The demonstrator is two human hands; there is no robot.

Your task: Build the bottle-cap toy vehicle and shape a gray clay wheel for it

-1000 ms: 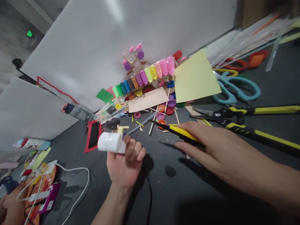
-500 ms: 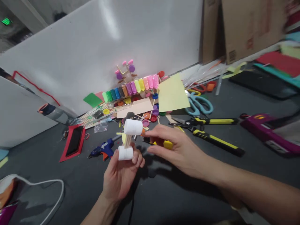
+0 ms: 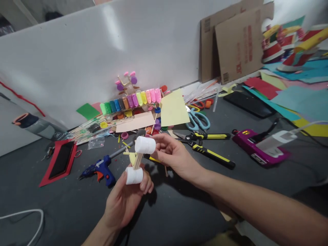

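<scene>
My left hand [image 3: 128,201] grips the lower white cylinder [image 3: 134,176] of a small model between thumb and fingers. Thin wooden sticks [image 3: 138,161] join it to an upper white cylinder [image 3: 145,145], with a yellow piece [image 3: 132,158] beside the sticks. My right hand [image 3: 174,153] is at the right end of the upper cylinder, its thumb and fingers drawn together. What its fingertips hold, if anything, is hidden. A thin stick [image 3: 166,171] shows below that hand.
A blue glue gun [image 3: 104,169] lies left of the hands, near a phone [image 3: 61,160] on red card. Behind are clay packs [image 3: 129,101] and yellow paper [image 3: 175,108]. Blue scissors [image 3: 197,119], yellow-black pliers [image 3: 212,153] and a purple power strip [image 3: 261,147] are at right.
The view has swung to the right, showing more coloured paper there. My right hand has moved closer to the upper cylinder, and its fingers have closed in. The left hand keeps its hold.
</scene>
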